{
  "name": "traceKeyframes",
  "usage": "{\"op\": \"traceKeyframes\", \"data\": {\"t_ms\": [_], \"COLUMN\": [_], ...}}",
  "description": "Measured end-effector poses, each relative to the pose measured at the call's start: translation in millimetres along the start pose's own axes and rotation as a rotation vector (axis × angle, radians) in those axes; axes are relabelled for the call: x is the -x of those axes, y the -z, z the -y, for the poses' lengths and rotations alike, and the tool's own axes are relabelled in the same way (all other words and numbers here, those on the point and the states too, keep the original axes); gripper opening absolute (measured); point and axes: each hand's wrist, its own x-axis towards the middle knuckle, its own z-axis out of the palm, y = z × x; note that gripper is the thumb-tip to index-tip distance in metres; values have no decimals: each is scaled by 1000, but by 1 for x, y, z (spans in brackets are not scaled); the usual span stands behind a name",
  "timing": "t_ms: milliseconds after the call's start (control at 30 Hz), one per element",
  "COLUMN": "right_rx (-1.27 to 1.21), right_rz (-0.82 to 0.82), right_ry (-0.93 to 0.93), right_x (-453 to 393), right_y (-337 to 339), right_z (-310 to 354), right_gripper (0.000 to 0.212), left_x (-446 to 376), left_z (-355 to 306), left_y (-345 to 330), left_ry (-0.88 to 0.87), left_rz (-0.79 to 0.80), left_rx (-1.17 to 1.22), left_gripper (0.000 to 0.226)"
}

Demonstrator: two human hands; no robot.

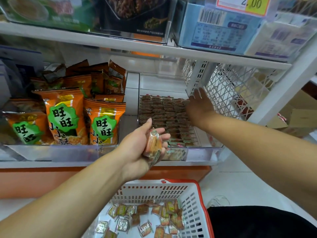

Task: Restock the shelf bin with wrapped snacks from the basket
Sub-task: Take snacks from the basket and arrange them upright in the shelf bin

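Observation:
My left hand (142, 145) is palm up in front of the shelf and holds a small stack of wrapped snacks (153, 144) in its curled fingers. My right hand (199, 104) reaches into the clear shelf bin (202, 153) with straight fingers, over the right rear end of the packed rows of snacks (164, 115). Below, the white basket with a red rim (197, 200) holds several loose wrapped snacks (145, 219).
Orange snack bags (66, 121) fill the bin to the left. A white lattice side panel (228, 93) closes the shelf on the right. The upper shelf (154, 48) hangs over the bin. Cardboard boxes (298, 117) stand at the far right on the floor.

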Motion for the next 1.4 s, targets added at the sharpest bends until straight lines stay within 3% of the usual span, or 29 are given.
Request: {"op": "traceKeyframes", "data": {"t_ms": [100,167,267,367,500,633,833,1000,1033,1133,1200,1400], "right_rx": [-349,-760,-1136,-1258,-1826,-2238,-2272,-2307,-2300,-1926,-1711,-1598], "right_rz": [-172,-275,-174,-140,50,247,84,119,50,-468,-622,-453], "right_ry": [32,119,263,230,237,224,87,225,216,176,261,420], "right_x": [43,86,141,151,142,144,140,143,145,148,150,154], "right_y": [33,49,60,45,27,16,17,16,15,12,10,8], "right_z": [3,6,17,33,40,40,35,36,39,43,46,49], "right_gripper": [32,25,57,52,52,37,38,26,26,32,38,36], "left_x": [5,7,16,26,28,27,26,28,28,26,26,27], "left_z": [-2,0,4,6,7,6,9,9,10,12,13,7], "left_y": [-1,-2,-1,5,16,22,29,31,30,31,31,34], "left_ry": [-10,-46,-85,-57,-132,-227,-358,-414,-420,-423,-405,-374], "left_rz": [-10,-19,10,81,92,89,90,117,106,62,57,65], "left_rx": [81,106,129,173,102,-9,-96,-53,-52,-44,-30,33], "left_gripper": [54,48,45,47,35,43,50,42,41,38,36,32]}}
